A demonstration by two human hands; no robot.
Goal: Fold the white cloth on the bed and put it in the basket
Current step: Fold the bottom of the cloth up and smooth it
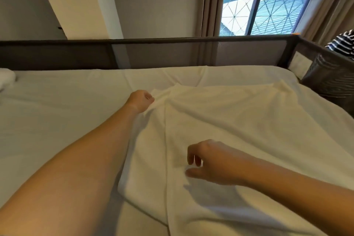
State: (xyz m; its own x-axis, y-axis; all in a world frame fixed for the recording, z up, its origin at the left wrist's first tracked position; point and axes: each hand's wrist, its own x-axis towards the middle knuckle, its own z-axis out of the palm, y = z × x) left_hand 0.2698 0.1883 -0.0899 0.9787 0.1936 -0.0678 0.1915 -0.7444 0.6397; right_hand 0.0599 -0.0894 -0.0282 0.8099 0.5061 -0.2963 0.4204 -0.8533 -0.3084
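Observation:
A large white cloth lies spread and rumpled over the right half of the bed. My left hand reaches far out and is closed on a bunched fold at the cloth's far left edge. Nearer to me, my right hand hovers just above the cloth with its fingers curled and apart, holding nothing. A dark mesh basket stands off the bed's far right corner.
A dark mesh rail runs along the far side of the bed and turns at the right corner. A striped garment hangs above the basket. A white pillow lies at the far left. Behind the rail are a window and curtains.

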